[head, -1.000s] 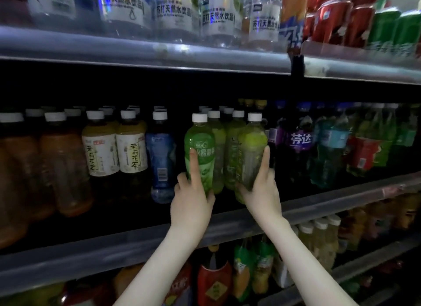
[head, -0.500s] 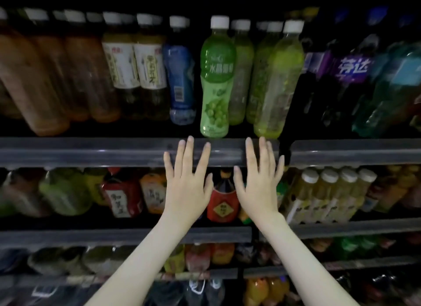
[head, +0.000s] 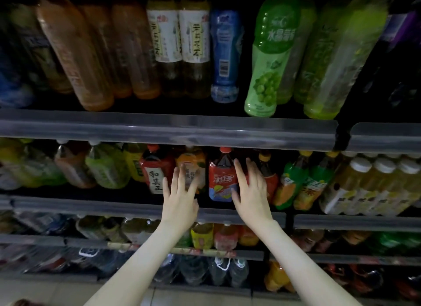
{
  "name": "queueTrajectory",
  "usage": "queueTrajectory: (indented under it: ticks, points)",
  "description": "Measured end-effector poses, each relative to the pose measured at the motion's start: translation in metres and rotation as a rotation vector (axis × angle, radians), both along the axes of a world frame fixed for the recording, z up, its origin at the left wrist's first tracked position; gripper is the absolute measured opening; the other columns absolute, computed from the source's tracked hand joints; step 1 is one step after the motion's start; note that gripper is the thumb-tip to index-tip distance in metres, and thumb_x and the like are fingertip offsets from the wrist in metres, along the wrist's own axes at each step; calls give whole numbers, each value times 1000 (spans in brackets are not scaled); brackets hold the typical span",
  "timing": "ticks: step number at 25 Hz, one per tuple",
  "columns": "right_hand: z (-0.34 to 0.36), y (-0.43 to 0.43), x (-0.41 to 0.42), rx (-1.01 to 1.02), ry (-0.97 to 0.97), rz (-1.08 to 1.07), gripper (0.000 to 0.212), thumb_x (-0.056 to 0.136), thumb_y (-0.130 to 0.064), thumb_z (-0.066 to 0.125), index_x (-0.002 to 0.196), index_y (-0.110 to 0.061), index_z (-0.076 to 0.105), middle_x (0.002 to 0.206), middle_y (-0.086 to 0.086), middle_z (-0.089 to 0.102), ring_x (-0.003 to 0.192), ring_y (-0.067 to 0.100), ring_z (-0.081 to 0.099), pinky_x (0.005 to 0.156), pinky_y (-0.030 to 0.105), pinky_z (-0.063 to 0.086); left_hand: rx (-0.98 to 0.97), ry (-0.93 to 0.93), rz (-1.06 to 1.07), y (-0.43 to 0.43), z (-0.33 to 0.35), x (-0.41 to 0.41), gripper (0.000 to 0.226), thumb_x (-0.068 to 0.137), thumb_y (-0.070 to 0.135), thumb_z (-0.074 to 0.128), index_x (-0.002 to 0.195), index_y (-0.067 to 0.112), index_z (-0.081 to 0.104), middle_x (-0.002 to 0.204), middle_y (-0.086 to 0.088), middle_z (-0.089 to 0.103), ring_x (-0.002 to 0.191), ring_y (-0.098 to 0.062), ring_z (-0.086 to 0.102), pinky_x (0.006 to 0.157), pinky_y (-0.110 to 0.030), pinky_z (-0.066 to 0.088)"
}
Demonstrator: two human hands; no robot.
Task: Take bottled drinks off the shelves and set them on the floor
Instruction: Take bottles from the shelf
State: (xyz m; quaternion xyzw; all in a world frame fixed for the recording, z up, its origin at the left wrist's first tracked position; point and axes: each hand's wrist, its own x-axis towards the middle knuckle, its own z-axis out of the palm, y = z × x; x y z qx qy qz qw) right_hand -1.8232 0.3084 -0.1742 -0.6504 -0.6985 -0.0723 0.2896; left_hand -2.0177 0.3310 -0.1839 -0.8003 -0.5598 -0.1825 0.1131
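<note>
2 empty, spread hands (head: 180,203) (head: 251,198) flank 1 upright red bottle (head: 219,180), cap pointing up.

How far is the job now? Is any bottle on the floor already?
Done: nothing visible; the floor strip shows no bottle. In hand: nothing gripped; the left hand and right hand reach open toward the red-label bottle. Left: gripping it, setting it down, and the stocked shelves.

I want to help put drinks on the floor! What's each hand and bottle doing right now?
left hand: open, fingers straight, holding nothing
right hand: open, fingers spread, holding nothing
red-label bottle: capped, on its shelf between the hands
orange-label bottle: on its shelf, behind the left hand
green grape bottle: on the shelf above, untouched
</note>
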Motion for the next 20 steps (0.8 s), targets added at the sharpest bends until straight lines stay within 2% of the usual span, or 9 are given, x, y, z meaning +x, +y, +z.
queueTrajectory:
  ticks: [1, 3, 5, 8, 10, 13, 15, 17, 20]
  points:
    - [2, 5, -7, -33, 26, 19, 85, 84, -17, 69, 152, -19, 18, 151, 20, 27, 140, 34, 23, 111, 48, 29, -9, 8, 1, 4, 0, -7, 90, 60, 20, 83, 136, 14, 36, 145, -28, 34, 134, -44, 33, 101, -64, 32]
    - [4, 17, -21, -98, 77, 31, 86, 89, -18, 65, 153, -26, 8, 155, 20, 19, 143, 36, 18, 114, 44, 22, -6, 35, -10, 11, -1, -19, 92, 57, 20, 84, 135, 13, 37, 144, -28, 36, 133, -44, 36, 100, -63, 33]
    - [5, 28, -29, -116, 72, 8, 89, 92, -21, 61, 152, -34, -4, 158, 20, 10, 146, 36, 9, 114, 39, 15, 8, 54, -15, 19, -1, -30, 91, 55, 18, 84, 135, 13, 40, 145, -27, 34, 134, -43, 33, 102, -63, 30]
    - [4, 44, -36, -200, 97, -11, 90, 96, -26, 54, 146, -44, -19, 159, 14, -9, 147, 30, -8, 116, 39, 13, 29, 41, 25, 38, 1, -50, 88, 59, 14, 79, 138, 17, 43, 148, -28, 28, 135, -48, 26, 103, -67, 23]
    - [6, 52, -36, -246, 120, -15, 86, 96, -27, 55, 148, -44, -11, 158, 10, -14, 147, 28, -9, 117, 42, 17, 45, 11, 25, 51, 4, -60, 85, 60, 13, 79, 137, 19, 44, 146, -31, 29, 133, -52, 26, 100, -70, 26]
    - [14, 52, -38, -253, 93, -63, 72, 93, -25, 61, 151, -34, 18, 153, 14, 0, 144, 31, 7, 114, 42, 29, 51, 10, -109, 54, 4, -56, 85, 59, 11, 78, 137, 17, 45, 144, -31, 33, 133, -51, 30, 101, -70, 23]
    - [11, 41, -41, -218, 49, -91, 68, 89, -25, 65, 147, -29, 31, 147, 18, 12, 139, 36, 18, 109, 43, 37, 0, -12, -245, 46, -2, -40, 84, 64, 15, 78, 139, 17, 40, 144, -29, 34, 136, -45, 28, 104, -67, 24]
    - [3, 23, -44, -134, 42, -83, 68, 82, -19, 74, 141, -25, 42, 139, 23, 27, 129, 43, 34, 102, 44, 43, -104, -107, -383, 34, -4, -22, 87, 74, 21, 75, 147, 18, 27, 148, -23, 31, 139, -37, 21, 108, -61, 28]
    - [-10, -2, -44, 16, -64, 33, 72, 72, -13, 82, 132, -26, 45, 128, 28, 44, 115, 47, 47, 93, 50, 46, -365, -293, -520, 29, -5, 0, 92, 87, 22, 65, 151, 22, -2, 157, -10, 11, 145, -23, 8, 118, -40, 19]
